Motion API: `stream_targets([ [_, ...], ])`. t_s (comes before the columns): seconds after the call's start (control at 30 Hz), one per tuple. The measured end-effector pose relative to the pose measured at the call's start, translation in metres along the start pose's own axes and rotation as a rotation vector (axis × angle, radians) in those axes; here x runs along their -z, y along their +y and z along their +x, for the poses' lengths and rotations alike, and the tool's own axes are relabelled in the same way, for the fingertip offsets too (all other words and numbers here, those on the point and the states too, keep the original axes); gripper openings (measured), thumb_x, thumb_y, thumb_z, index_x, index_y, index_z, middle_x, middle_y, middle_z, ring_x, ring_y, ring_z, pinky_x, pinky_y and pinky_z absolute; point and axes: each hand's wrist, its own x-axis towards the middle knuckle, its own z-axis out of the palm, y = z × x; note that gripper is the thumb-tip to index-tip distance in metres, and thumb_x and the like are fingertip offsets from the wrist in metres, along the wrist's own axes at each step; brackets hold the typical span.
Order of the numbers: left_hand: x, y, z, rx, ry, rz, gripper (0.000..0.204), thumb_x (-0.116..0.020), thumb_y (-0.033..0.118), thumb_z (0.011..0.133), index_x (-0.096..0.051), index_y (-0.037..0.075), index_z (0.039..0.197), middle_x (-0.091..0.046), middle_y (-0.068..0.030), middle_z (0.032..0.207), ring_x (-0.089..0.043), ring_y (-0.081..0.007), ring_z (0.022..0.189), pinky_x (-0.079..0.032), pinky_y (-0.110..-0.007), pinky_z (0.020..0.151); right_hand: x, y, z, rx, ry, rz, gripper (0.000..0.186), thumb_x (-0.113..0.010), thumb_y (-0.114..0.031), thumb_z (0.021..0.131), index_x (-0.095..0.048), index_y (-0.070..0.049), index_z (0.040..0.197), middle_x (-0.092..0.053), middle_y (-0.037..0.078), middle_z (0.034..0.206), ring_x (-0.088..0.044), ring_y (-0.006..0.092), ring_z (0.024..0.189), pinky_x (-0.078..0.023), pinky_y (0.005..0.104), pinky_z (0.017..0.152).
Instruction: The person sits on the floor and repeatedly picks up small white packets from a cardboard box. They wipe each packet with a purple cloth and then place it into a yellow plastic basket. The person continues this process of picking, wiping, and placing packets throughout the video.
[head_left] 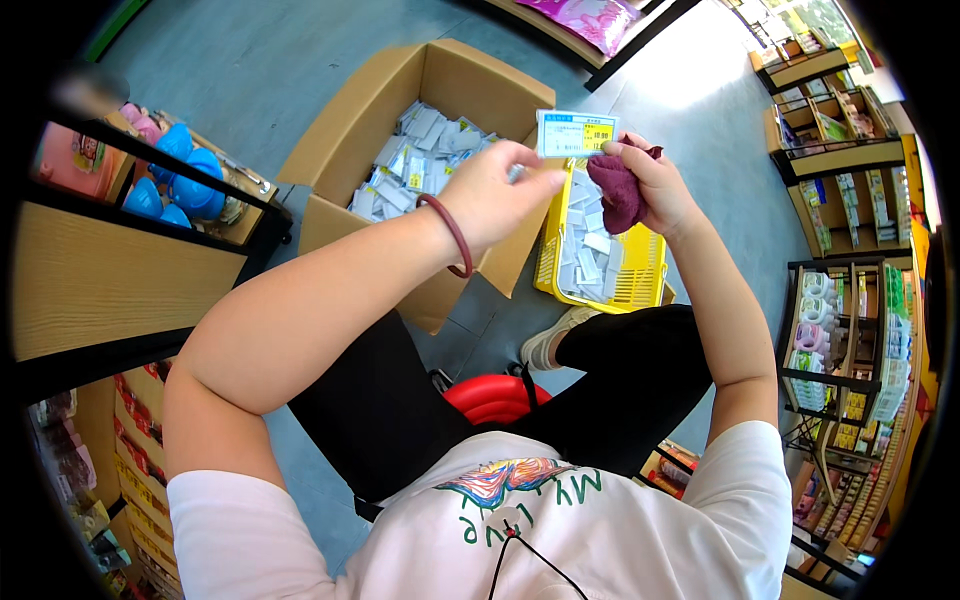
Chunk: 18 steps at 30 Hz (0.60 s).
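Note:
My right hand (655, 185) is closed round a crumpled dark purple cloth (617, 192). Its thumb also pinches the right end of a price tag (575, 136), a flat card in blue, white and yellow. Close to the tag's lower left corner is my left hand (500, 195), its fingers curved and apart, with nothing visible between them. Below the hands, a yellow plastic basket (640, 275) holds many similar tags (590, 250). More tags (432, 150) lie in a large open cardboard box (350, 150), partly hidden by my left arm.
A red round seat (490, 400) is beneath me, between my legs. Store shelves stand on both sides; blue plastic helmet-like items (195, 180) sit on the left one. A rack (840, 340) of bottles and packs is at right. Grey floor (270, 70) surrounds the box.

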Motion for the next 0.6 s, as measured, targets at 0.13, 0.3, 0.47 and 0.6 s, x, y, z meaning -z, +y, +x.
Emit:
stream_targets([
  [0.13, -0.004, 0.013, 0.005, 0.132, -0.069, -0.324, 0.027, -0.062, 0.024, 0.087, -0.056, 0.001, 0.100, -0.061, -0.0048, 0.085, -0.056, -0.0064, 0.075, -0.046, -0.021, 0.066, 0.003, 0.011, -0.021, 0.008, 0.023, 0.029, 0.029, -0.061, -0.017, 0.086, -0.053, -0.004, 0.110, -0.061, 0.008, 0.100, -0.061, 0.0130, 0.087, -0.050, 0.0236, 0.074],
  [0.3, -0.007, 0.020, 0.010, 0.220, 0.016, -0.361, 0.019, -0.058, 0.022, 0.090, -0.055, 0.004, 0.093, -0.057, 0.0002, 0.074, -0.038, -0.0019, 0.055, -0.032, -0.017, 0.049, -0.003, 0.006, -0.027, 0.047, 0.012, 0.082, 0.032, -0.060, -0.022, 0.087, -0.053, -0.005, 0.113, -0.060, 0.006, 0.099, -0.059, 0.0116, 0.087, -0.051, 0.0243, 0.073],
  [0.47, -0.011, 0.023, 0.015, 0.206, 0.127, -0.461, 0.018, -0.055, 0.022, 0.092, -0.054, 0.004, 0.091, -0.057, -0.0002, 0.074, -0.034, -0.0029, 0.054, -0.031, -0.018, 0.050, 0.019, -0.002, -0.033, 0.102, -0.073, 0.159, 0.044, -0.063, -0.026, 0.085, -0.048, -0.005, 0.121, -0.057, 0.006, 0.101, -0.057, 0.0115, 0.089, -0.050, 0.0257, 0.074],
  [0.6, -0.015, 0.012, 0.016, 0.268, 0.099, -0.392, 0.020, -0.056, 0.024, 0.091, -0.055, 0.004, 0.091, -0.052, 0.0012, 0.068, -0.033, -0.0034, 0.054, -0.031, -0.019, 0.050, 0.022, -0.005, -0.041, 0.220, -0.116, 0.028, 0.052, -0.068, -0.019, 0.079, -0.042, -0.006, 0.122, -0.054, 0.007, 0.106, -0.056, 0.0141, 0.094, -0.049, 0.0284, 0.079],
])
